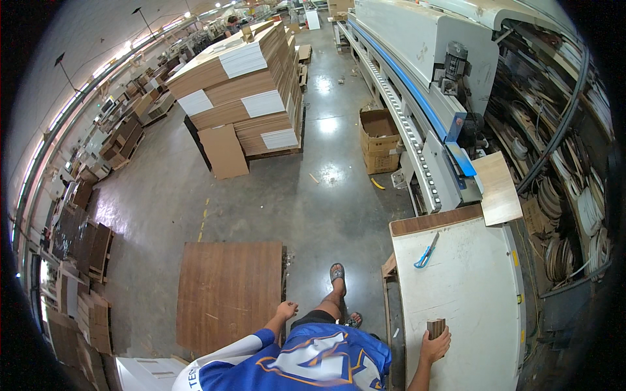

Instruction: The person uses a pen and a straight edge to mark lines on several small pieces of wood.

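Note:
My right hand (435, 345) is closed around a small brown block (436, 327), perhaps a short stack of wood-coloured strips, above the near part of a white-topped table (466, 280). Farther up the same tabletop lies a blue utility knife (427, 251), out of the hand's reach as it stands. My left hand (287, 310) hangs by my side with its fingers curled in and nothing visible in them. Nearest to it is a stack topped by a large brown wood-grain board (229, 293), which it does not touch.
A long edge-banding machine (417, 85) runs away from the table, with a pale panel (499, 189) at its near end. Beside it stands an open cardboard box (379, 138). Tall stacks of boards (248, 91) rise ahead left. Shelves with coiled strips (561, 215) line the right.

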The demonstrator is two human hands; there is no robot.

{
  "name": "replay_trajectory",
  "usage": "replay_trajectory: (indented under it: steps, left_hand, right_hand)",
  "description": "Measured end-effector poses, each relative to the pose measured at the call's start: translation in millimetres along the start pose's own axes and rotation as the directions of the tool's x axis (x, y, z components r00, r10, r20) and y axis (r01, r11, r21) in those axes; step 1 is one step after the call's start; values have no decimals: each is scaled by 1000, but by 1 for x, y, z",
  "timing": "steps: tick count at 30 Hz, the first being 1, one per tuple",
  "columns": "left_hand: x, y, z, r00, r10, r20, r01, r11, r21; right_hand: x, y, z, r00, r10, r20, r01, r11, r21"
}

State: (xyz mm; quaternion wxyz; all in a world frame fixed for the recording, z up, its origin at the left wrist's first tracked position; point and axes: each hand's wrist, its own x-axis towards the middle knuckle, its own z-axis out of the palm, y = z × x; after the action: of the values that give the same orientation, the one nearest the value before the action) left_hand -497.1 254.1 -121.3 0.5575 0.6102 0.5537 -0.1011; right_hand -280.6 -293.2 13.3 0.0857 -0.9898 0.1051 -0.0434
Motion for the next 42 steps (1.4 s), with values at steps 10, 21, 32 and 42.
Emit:
replay_trajectory:
  steps: [10, 21, 32, 42]
  left_hand:
    - [0, -6, 0, 1000, 16, -10, -16, 1000, -26]
    - [7, -11, -1, 1000, 17, -6, -17, 999, -38]
    - [10, -12, -4, 1000, -2, 17, 1, 1000, 26]
    - [23, -21, -6, 999, 16, 48, -14, 999, -39]
  right_hand:
    - [-1, 0, 0, 998, 29, 53, -29, 1000, 8]
    - [-1, 3, 4, 1000, 12, 23, -12, 1000, 16]
    - [-1, -1, 0, 1000, 22, -5, -21, 1000, 18]
    - [-1, -2, 1, 1000, 3, -29, -3, 1000, 8]
